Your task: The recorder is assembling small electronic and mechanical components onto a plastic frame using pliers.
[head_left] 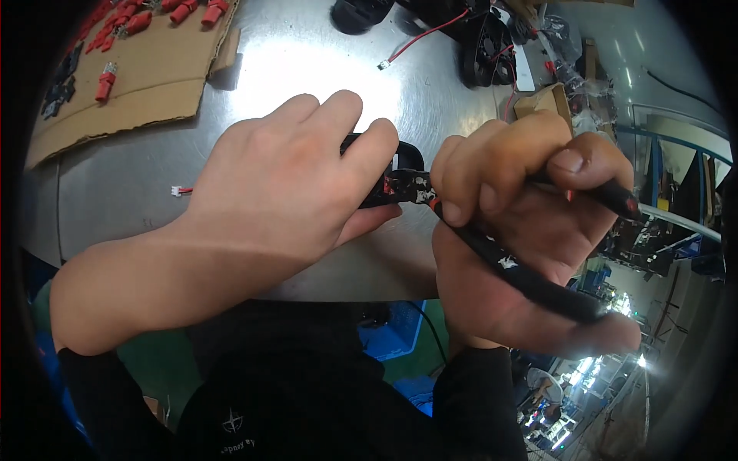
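Observation:
My left hand (pixel 284 169) is closed round a small black plastic part (pixel 411 157), back of the hand upward, hiding most of the part. Pliers with worn black handles (pixel 538 289) are gripped in my right hand (pixel 523 184). One handle lies across the palm toward the thumb, while the other passes under curled fingers. The head of the pliers (pixel 417 187) meets the black part beside my left fingertips; exactly what the jaws touch is hidden. A small white connector (pixel 181 190) on a red wire pokes out left of my left hand.
Red plastic connectors (pixel 105 84) and small black pieces (pixel 60 94) lie on a cardboard sheet (pixel 154 100) at the far left. Black fans (pixel 490 50) and a red-black wire (pixel 419 34) sit at the back of the metal table (pixel 284 54). A blue crate (pixel 396 336) stands below its edge.

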Available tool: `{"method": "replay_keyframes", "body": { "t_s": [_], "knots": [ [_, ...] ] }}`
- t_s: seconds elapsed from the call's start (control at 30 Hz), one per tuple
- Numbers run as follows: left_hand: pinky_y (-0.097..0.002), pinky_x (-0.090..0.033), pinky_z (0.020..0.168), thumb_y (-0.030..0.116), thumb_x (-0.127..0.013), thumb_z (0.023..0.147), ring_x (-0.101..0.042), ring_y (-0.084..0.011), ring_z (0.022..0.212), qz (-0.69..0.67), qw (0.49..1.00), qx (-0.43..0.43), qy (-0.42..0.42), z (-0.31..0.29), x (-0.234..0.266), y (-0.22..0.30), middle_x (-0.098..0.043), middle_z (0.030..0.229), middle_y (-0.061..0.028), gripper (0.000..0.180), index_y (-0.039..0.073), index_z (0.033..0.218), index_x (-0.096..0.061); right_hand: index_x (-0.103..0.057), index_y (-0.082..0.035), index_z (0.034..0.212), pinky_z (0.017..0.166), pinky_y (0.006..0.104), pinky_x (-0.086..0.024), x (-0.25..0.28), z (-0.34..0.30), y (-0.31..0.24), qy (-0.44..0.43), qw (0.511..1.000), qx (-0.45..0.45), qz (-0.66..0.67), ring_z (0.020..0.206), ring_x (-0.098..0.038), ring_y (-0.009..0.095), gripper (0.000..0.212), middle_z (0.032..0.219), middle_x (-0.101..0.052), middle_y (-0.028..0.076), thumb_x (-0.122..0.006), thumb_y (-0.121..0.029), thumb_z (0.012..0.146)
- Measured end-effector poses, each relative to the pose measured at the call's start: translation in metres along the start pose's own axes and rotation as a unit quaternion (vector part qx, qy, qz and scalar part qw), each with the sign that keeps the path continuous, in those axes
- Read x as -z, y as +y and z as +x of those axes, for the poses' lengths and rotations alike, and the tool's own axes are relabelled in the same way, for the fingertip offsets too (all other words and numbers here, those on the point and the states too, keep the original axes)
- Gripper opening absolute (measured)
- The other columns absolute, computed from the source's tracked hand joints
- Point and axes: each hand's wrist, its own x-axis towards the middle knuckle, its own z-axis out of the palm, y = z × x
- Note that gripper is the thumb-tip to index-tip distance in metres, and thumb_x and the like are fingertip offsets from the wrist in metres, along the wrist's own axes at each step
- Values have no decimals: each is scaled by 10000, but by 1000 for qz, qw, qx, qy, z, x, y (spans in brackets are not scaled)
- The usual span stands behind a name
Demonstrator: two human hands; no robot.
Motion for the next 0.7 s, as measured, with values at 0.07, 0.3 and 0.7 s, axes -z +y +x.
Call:
{"method": "replay_keyframes", "body": {
  "t_s": [0.07, 0.3, 0.7],
  "knots": [
    [-422, -522, 718, 317, -838, 768, -613, -310, 906, -2, 1000, -1, 5, 0, -1, 1, -554, 993, -107, 577, 87, 1241, -602, -472, -100, 1198, 615, 358, -387, -4, -1, 0, 13, 1000, -12, -7, 675, -484, 191, 934, 879, -502, 102, -575, -921, 765],
    [-439, -523, 732, 315, -819, 763, -615, -320, 915, -8, 1000, 14, 18, 3, -9, 6, -562, 1000, -107, 533, 93, 1205, -622, -481, -85, 1090, 604, 335, -379, -14, 3, -9, 35, 998, -46, -7, 645, -445, 177, 889, 817, -498, 100, -598, -890, 733],
    [-418, -554, 745, 482, -780, 810, -675, -294, 883, 34, 978, -195, 60, 28, -18, -41, -604, 946, -90, 513, 105, 1087, -569, -583, -6, 805, 600, 284, -402, 29, 32, 4, -187, 955, -122, 197, 649, -535, 169, 244, 726, -513, 38, -714, -204, 862]
  ]
}}
